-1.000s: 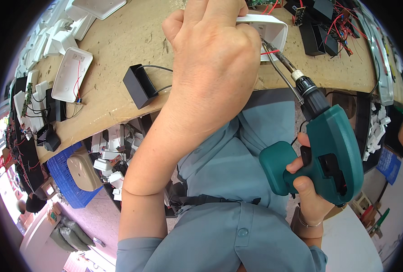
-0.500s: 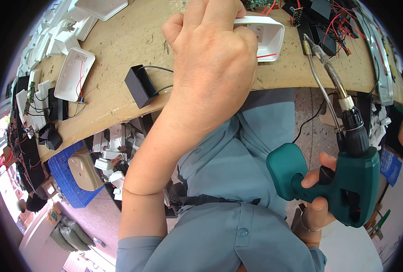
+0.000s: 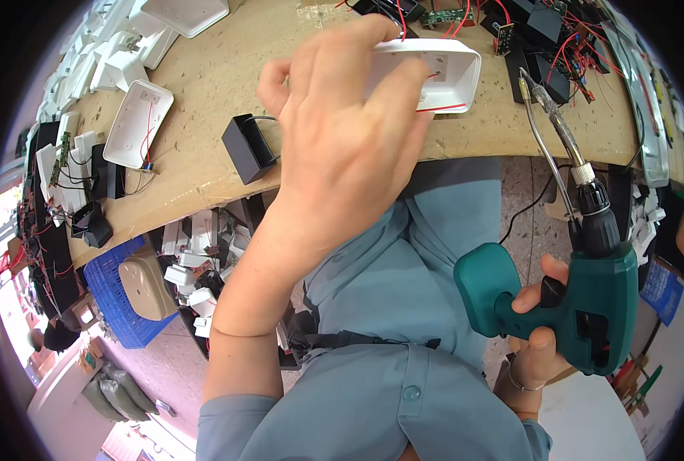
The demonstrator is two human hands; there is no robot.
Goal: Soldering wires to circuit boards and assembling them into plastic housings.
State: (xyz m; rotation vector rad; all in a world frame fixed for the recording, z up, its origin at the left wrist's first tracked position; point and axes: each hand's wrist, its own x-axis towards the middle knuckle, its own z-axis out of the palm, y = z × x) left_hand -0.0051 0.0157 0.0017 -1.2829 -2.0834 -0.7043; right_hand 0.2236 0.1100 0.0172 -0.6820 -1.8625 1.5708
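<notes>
My left hand reaches over a white plastic housing at the bench's near side. Its thumb and index finger are spread apart, the index at the housing's far rim and the thumb over its inside. The hand hides the housing's left end. A red wire lies along the near wall, and another stands up beyond the index fingertip. At the right, my right hand grips the handle of a green soldering gun, a finger beside its black trigger. Its metal tip and thin feed tube point up over the bench edge.
A black open box with a cable sits left of my hand. Beyond it lies another white housing with red wires. Black parts, circuit boards and loose red wires crowd the back right. Below the bench at left stands a blue basket.
My left hand has loosened, its thumb and index finger moving apart and uncovering more of the housing. The right hand keeps its hold on the soldering gun. The whole view has shifted slightly.
</notes>
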